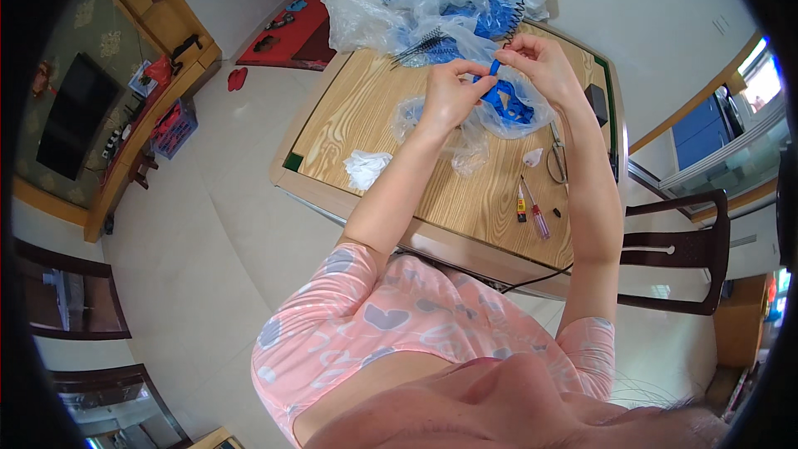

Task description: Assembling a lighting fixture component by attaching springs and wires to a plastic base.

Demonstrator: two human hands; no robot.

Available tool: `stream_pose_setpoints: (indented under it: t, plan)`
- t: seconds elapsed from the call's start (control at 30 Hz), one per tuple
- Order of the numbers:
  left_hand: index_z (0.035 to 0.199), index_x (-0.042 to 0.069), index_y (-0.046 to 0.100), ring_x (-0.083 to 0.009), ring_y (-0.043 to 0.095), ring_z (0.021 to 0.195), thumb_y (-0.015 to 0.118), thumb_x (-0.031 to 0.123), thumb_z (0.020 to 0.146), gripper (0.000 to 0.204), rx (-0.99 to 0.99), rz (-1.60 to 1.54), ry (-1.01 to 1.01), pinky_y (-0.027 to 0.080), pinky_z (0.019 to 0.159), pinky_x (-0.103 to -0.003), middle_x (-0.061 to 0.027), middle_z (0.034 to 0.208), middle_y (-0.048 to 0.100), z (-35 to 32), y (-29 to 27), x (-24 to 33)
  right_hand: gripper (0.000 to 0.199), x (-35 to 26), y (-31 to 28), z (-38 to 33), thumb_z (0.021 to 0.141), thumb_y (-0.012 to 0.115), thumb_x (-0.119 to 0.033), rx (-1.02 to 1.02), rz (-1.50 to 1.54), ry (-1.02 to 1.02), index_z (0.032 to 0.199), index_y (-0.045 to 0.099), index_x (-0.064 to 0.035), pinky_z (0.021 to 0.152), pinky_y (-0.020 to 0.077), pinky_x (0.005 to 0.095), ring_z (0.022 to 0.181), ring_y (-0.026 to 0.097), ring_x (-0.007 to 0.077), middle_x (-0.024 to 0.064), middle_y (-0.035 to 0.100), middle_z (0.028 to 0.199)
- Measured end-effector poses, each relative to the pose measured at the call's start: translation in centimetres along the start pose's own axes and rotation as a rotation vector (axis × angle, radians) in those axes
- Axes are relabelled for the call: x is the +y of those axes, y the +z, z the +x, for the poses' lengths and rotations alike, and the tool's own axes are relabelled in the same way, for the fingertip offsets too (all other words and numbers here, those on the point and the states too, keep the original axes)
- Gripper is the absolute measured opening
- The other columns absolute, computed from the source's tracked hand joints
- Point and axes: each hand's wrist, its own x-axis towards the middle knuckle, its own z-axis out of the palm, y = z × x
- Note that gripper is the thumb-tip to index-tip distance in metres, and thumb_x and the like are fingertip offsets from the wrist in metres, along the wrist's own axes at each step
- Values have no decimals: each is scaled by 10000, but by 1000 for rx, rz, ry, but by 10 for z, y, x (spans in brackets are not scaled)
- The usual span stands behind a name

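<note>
Pale wood-grained tabletop (332, 120) spreads before us, its near edge facing our pink patterned garment (399, 303). Closest on it we see a screwdriver with a clear reddish handle (541, 223), a small yellow-and-black tube (521, 206) and a tiny black piece (557, 212); just beyond lie grey metal scissors (558, 152), and over to the left a crumpled white wad (367, 169). Farther in, above the table, our left hand (450, 98) and right hand (542, 69) meet at a slim bright-blue strip (495, 68), which sits tilted between them. Our left thumb and forefinger are pinched together on its lower end; our right fingertips are closed, it seems, on the foot of a black coiled wire (514, 22), right at the strip's upper end. Whether strip and wire are joined we cannot tell.

We judge the strip light, smooth and fairly flexible, best pinched near its ends; the wire looks thin and springy, easier to steer by its foot than by its loose tip. The strip is narrow and evenly coloured; the wire winds in open loops, then runs straight.

Beneath them lies a clear plastic bag of blue pieces (506, 105); behind, a heap of clear plastic bags (353, 21) and a bundle of black wires (426, 43), then a white wall (615, 0).
</note>
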Motion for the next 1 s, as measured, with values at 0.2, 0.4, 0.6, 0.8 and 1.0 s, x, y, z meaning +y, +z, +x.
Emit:
stream_pose_setpoints:
  t: [0.2,0.4,0.6,0.8,1.0]
  plan:
    - [890,5,709,-89,636,642,759,96,783,149,-18,57,4,518,525,-229,-48,800,688,0,1,1,210,-7,0,-4,834,707,-207,2,9,25,894,685,-6,717,451,243,781,566,87,19,660,828]
    - [895,9,713,-90,633,652,757,100,785,150,-42,49,-5,521,528,-228,-47,808,691,-1,0,3,194,-12,0,-4,834,707,-189,0,-34,51,886,681,-4,721,452,241,781,571,88,16,657,832]
    - [896,5,707,-90,637,659,750,95,790,145,-37,37,0,523,540,-227,-56,820,695,-1,-1,1,180,-8,1,-5,829,712,-172,6,33,43,882,678,-3,728,455,237,784,573,84,19,654,831]
    - [914,3,699,-92,644,665,746,89,795,155,-47,40,-2,524,545,-229,-57,841,697,-1,-1,-2,178,-11,2,-6,830,711,-166,7,23,23,875,673,3,734,463,238,785,580,84,23,662,840]
    - [875,-24,712,-76,607,555,754,83,762,161,-15,-21,25,496,507,-234,-69,782,702,-1,1,-5,174,-11,2,-6,835,707,-161,15,1,5,869,669,5,710,460,234,761,571,75,14,654,809]
